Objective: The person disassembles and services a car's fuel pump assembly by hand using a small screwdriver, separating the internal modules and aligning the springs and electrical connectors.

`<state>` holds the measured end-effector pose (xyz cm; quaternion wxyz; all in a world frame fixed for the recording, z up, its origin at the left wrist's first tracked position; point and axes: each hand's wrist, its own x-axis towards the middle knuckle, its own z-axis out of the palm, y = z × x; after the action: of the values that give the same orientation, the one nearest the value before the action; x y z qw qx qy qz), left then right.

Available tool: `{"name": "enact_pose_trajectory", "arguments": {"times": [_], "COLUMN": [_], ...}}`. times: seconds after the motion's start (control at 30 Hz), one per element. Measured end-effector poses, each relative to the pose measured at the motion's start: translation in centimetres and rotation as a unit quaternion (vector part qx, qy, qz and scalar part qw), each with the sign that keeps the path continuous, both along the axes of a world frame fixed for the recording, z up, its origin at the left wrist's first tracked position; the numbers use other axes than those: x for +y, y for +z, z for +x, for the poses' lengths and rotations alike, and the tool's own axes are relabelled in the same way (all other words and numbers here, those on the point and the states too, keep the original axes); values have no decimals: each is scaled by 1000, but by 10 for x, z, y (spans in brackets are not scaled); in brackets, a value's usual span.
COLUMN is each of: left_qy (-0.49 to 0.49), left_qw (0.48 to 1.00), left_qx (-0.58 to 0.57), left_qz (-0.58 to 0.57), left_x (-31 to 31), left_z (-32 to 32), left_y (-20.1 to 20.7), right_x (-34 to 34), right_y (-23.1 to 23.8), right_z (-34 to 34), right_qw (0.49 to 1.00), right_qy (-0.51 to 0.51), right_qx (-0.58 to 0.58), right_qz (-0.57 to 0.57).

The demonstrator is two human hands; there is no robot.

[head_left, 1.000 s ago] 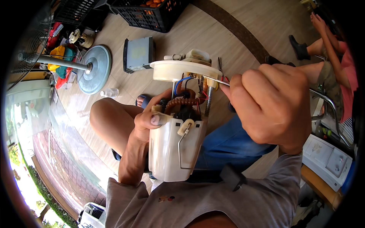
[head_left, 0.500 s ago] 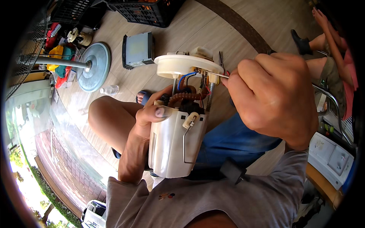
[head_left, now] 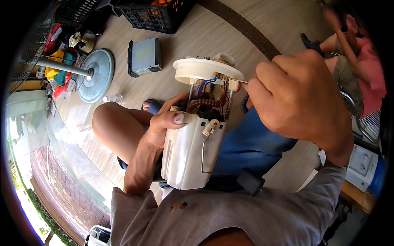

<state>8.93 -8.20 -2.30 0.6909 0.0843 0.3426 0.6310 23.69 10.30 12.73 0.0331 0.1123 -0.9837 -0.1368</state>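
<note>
A white fuel pump module (head_left: 184, 160) stands upright, slightly tilted, in front of my chest. My left hand (head_left: 164, 123) is wrapped round its upper rim, thumb in front and fingers behind. Above the body, a round white flange (head_left: 195, 73) rests on metal rods, with a brown corrugated hose (head_left: 200, 104) and blue, red and black wires between. My right hand (head_left: 295, 100) is closed round a thin tool, its metal shaft (head_left: 239, 80) reaching to the wire terminals under the flange. The tool's handle is hidden in my fist.
On the tiled floor ahead lie a metal box (head_left: 146, 56), a clear plastic bottle (head_left: 113, 98) and a round pole base (head_left: 98, 78). A black crate (head_left: 158, 18) stands farther off. At far left is another pump unit (head_left: 83, 42). A person (head_left: 369, 78) sits at right.
The module has shifted slightly right in view and my right hand has moved a little right and down. The tool's shaft still reaches the terminals. The seated person's arms have moved.
</note>
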Motion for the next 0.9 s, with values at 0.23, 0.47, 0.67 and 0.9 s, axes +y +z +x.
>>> {"name": "enact_pose_trajectory", "arguments": {"times": [0.23,0.47,0.67,0.9], "left_qy": [10,25,26,31], "left_qw": [996,995,992,993], "left_qx": [-8,-14,-46,-15], "left_qz": [89,100,118,114], "left_x": [-16,-28,-38,-28], "left_z": [-5,-10,-11,-8], "left_y": [4,10,9,15], "right_x": [-33,-57,-60,-54], "right_y": [31,48,64,69], "right_z": [-21,-36,-40,-21], "right_qw": [995,988,961,994], "right_qy": [45,65,99,39], "right_qx": [29,75,-6,-89], "right_qz": [81,115,257,46]}}
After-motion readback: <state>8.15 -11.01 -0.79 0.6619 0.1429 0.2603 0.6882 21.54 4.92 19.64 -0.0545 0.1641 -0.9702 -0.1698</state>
